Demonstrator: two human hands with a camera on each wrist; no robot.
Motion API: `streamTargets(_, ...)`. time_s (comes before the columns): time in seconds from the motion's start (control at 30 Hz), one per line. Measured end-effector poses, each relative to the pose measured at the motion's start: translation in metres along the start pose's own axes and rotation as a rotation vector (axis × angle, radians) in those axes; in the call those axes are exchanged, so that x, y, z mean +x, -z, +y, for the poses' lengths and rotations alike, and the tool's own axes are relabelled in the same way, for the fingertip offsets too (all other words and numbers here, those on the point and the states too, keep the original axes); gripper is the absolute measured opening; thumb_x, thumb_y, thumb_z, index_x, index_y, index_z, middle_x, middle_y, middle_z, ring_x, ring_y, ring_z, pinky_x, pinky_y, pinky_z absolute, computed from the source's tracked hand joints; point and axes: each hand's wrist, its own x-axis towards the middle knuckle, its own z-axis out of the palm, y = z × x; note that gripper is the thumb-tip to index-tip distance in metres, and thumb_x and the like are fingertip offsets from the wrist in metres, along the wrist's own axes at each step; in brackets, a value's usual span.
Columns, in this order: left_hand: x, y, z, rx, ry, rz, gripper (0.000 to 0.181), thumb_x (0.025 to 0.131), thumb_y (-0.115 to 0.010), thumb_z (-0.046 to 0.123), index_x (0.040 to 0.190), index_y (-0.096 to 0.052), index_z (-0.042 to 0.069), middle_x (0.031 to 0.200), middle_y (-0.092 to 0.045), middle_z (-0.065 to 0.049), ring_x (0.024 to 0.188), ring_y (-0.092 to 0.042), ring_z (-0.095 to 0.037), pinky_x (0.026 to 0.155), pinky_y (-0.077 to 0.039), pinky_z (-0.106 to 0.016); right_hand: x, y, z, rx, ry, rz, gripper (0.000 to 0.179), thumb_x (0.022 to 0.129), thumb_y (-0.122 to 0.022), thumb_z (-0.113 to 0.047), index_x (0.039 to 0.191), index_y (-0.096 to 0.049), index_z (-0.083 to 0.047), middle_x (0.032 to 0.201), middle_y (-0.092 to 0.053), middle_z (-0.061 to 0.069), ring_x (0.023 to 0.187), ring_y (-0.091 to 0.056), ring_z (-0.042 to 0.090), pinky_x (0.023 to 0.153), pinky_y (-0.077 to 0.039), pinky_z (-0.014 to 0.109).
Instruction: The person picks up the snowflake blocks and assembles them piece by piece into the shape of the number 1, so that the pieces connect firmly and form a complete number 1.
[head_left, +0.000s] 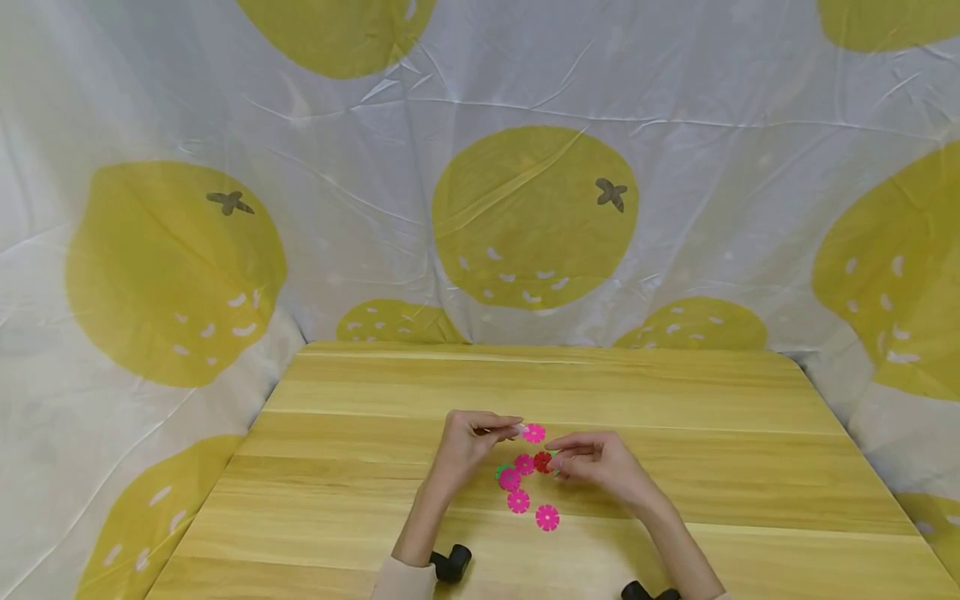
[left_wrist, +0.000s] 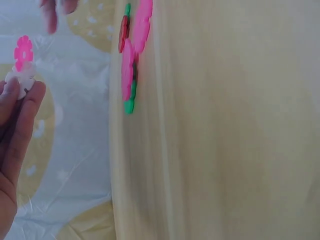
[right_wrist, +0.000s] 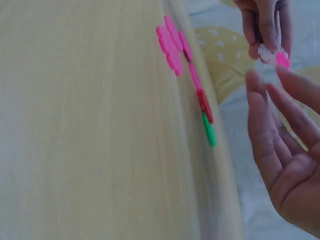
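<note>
My left hand [head_left: 468,442] pinches a white notched flower-shaped disc [left_wrist: 21,82] between thumb and fingers. A pink flower disc [head_left: 534,433] is joined to its edge, and both are held up above the table. To the right, my right hand [head_left: 603,462] hovers with fingers spread apart and nothing between them in the right wrist view. Below the hands lie several loose flower discs: a red disc [head_left: 542,462], pink discs [head_left: 518,501] and a green disc [right_wrist: 209,131] beside the red one. Another green disc [left_wrist: 130,106] is partly hidden under a pink one.
The discs lie on a wood-grain table [head_left: 360,475]. A pink disc [head_left: 547,517] sits closest to the front edge. White cloth with yellow fruit prints [head_left: 360,200] hangs behind and along the sides. Black wrist-camera mounts [head_left: 453,563] are on both wrists.
</note>
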Motion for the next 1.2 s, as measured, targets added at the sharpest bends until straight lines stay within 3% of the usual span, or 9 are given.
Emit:
streamTargets(0.13,0.0,0.003,-0.002,-0.011,0.03,0.0,0.014,0.091,-0.075,-0.001,0.103,-0.082,0.0,0.095,-0.081,-0.015,0.085,-0.079,-0.03,0.073,-0.062,-0.033,-0.001,0.004,0.007,-0.077,-0.021,-0.123,0.036,0.094,-0.073,-0.005,0.125,-0.067,0.012,0.107,-0.073,0.032,0.088,-0.075,0.015,0.08,-0.063,0.03)
streamTargets(0.23,0.0,0.004,-0.004,-0.027,0.069,-0.002,0.013,0.091,-0.074,-0.001,0.102,-0.082,0.0,0.095,-0.081,-0.015,0.087,-0.079,-0.03,0.076,-0.061,-0.025,-0.001,0.005,0.012,-0.15,0.001,-0.181,0.034,0.091,-0.076,-0.004,0.122,-0.071,0.008,0.102,-0.074,0.028,0.083,-0.074,0.009,0.076,-0.059,0.022)
streamTargets(0.53,-0.001,0.006,-0.004,-0.057,0.139,-0.021,0.013,0.091,-0.074,-0.002,0.099,-0.083,0.003,0.099,-0.081,-0.016,0.09,-0.079,-0.029,0.08,-0.061,-0.025,-0.001,0.005,0.022,-0.133,0.05,-0.334,0.033,0.087,-0.08,-0.001,0.117,-0.073,0.01,0.093,-0.068,0.038,0.075,-0.07,0.004,0.071,-0.059,0.02)
streamTargets(0.77,-0.002,0.006,-0.004,-0.104,0.162,-0.064,0.015,0.092,-0.071,-0.007,0.101,-0.081,-0.003,0.101,-0.079,-0.021,0.093,-0.078,-0.034,0.084,-0.062,-0.026,-0.001,-0.001,0.021,-0.235,0.041,-0.334,0.028,0.081,-0.087,-0.007,0.107,-0.08,-0.001,0.081,-0.069,0.022,0.066,-0.059,0.001,0.061,-0.052,0.016)
streamTargets(1.2,-0.001,0.007,-0.003,-0.09,0.141,-0.058,0.016,0.093,-0.074,0.002,0.107,-0.081,0.0,0.103,-0.08,-0.017,0.087,-0.079,-0.025,0.079,-0.062,-0.026,-0.002,-0.008,0.015,-0.313,0.032,-0.3,0.022,0.079,-0.087,-0.004,0.1,-0.08,-0.003,0.074,-0.067,0.018,0.063,-0.056,0.002,0.058,-0.05,0.017)
